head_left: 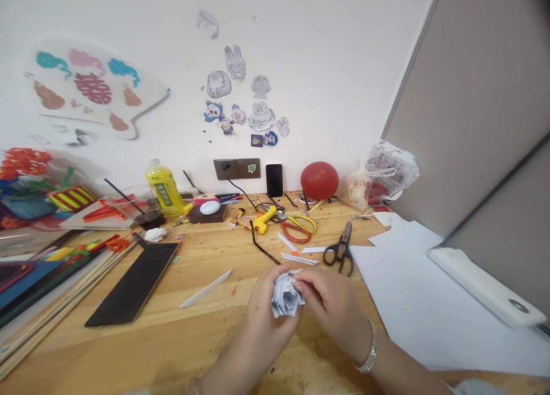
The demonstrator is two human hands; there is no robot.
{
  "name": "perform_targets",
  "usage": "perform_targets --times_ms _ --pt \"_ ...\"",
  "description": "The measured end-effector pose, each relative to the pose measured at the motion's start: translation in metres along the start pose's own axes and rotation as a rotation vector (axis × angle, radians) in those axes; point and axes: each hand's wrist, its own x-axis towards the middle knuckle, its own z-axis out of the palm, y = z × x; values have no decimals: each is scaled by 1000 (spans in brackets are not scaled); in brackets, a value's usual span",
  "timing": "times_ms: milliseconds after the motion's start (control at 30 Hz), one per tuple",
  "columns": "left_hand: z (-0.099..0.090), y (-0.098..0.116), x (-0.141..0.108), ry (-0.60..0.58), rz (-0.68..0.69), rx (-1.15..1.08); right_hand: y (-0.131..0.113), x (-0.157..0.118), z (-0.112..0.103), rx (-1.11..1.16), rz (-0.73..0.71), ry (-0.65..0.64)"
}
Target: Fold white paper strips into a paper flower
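A small bundle of folded white paper (285,295), hollow in the middle, is held above the wooden table near the front. My left hand (267,312) wraps round its left side and underneath. The fingertips of my right hand (329,303) pinch its upper right edge; a bracelet circles that wrist. Cut paper strips (299,259) lie just beyond the hands, and a longer strip (206,289) rests to their left. Black-handled scissors (340,252) lie beyond my right hand. A black fuzzy stem (262,251) reaches toward the paper bundle.
White sheets (412,292) and a white paper trimmer (485,286) cover the right side. A black tablet-like slab (135,283) and long wooden sticks (64,309) lie left. Behind are a yellow glue gun (263,220), red-and-yellow scissors (298,230), a drink cup (148,212), yellow bottle (164,189) and red balloon (319,180).
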Motion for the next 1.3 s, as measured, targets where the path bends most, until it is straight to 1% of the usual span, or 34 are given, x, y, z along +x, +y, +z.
perform_targets --times_ms 233,433,500,600,667,833,900,967,1033,1100,1200,1300 --pt "0 0 0 -27 44 67 0 -1 0 53 32 -5" --pt "-1 2 1 -26 18 46 1 -1 1 125 75 -4" --pt "-2 3 1 -22 11 38 2 0 -1 147 92 10" --pt "-3 3 1 -28 12 40 4 2 -8 156 100 71" --pt "-4 3 2 -52 28 48 5 4 -13 138 58 72" --pt "-5 1 3 -140 83 47 8 6 -18 10 -218 7" --pt "-6 1 4 -166 95 48 10 6 -18 -32 -297 -4" --pt "-6 0 4 -188 100 55 13 4 -18 -66 -345 -15" --pt "-7 0 4 -209 101 61 15 3 -18 -83 -373 -30" --pt "-7 0 5 -220 95 61 17 2 -18 -87 -372 -44" --pt "-7 1 6 -245 88 53 17 3 -19 -81 -329 -76" --pt "-7 2 8 -282 103 40 18 4 -19 -82 -293 -142"
